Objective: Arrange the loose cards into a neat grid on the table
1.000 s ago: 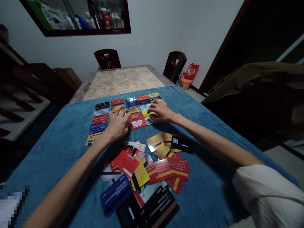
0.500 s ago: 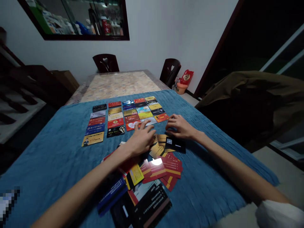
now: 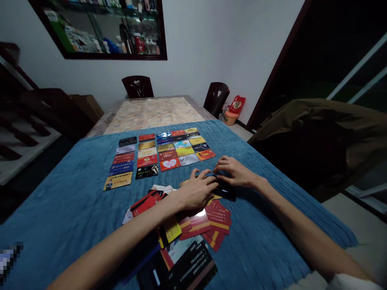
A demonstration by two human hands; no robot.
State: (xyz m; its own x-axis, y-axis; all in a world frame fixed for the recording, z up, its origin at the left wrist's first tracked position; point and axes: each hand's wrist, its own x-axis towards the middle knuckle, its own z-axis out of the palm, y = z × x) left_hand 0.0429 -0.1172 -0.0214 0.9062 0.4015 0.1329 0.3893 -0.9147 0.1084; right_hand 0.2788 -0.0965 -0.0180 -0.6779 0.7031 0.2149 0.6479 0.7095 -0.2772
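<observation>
My left hand [image 3: 198,190] lies palm down over a loose pile of face-down cards, fingers stretched and a little apart, its fingertips by the left end of a black card [image 3: 227,191]. From the right, my right hand [image 3: 232,172] curls its fingers at the upper left edge of that card; the fingertips are partly hidden. Below are fanned dark red cards [image 3: 219,217], a yellow card [image 3: 173,228] and black cards with white print [image 3: 193,264]. Red cards [image 3: 148,203] stick out beyond my left forearm. Farther off, several cards lie face up in columns, among them a white-heart card [image 3: 169,163].
A blue cloth [image 3: 81,217] covers the near part of the table [image 3: 151,110]. Dark chairs [image 3: 137,86] stand at the far end. Brown fabric [image 3: 314,117] drapes at the right. A red bag [image 3: 237,104] sits on an orange tub by the wall.
My left hand has moved right and toward me, onto the pile beside the black card. My right hand has come slightly nearer and its fingers now meet the card's edge. The view has tilted up.
</observation>
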